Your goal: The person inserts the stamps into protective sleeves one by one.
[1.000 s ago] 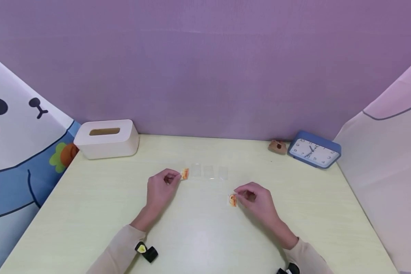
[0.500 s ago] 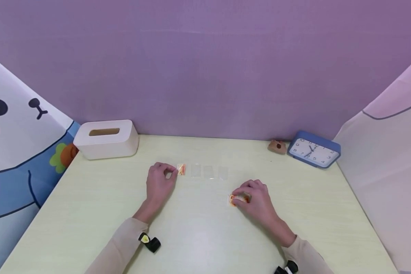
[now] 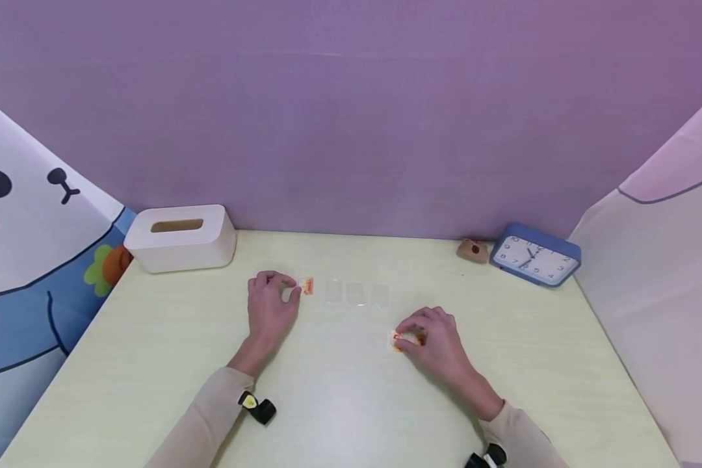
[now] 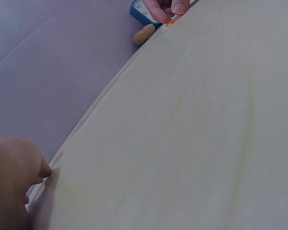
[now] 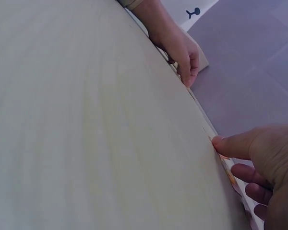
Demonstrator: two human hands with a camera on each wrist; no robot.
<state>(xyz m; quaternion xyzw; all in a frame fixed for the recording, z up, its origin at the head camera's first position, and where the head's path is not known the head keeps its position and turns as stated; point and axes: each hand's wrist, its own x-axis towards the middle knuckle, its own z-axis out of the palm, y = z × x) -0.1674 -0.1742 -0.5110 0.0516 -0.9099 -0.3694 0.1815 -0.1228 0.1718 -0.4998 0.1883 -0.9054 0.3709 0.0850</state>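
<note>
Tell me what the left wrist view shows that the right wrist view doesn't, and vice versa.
Only left wrist: the blue-framed clock and small brown figurine. Only right wrist: part of the tissue box, the cartoon nose and mouth, a sleeve cuff. Both: left hand, right hand, orange-printed piece at the right hand, tabletop, purple backdrop.

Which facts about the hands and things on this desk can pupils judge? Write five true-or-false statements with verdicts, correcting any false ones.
1. The blue clock and small brown object are near the back edge of the desk. True.
2. The blue clock is at the desk's left side. False: it is at the right.
3. The white box has a slot in its top. True.
4. Clear squares lie side by side, right of the left hand. True.
5. Both hands touch the white box. False: the left hand is at an orange-printed piece, the right hand at another.
</note>
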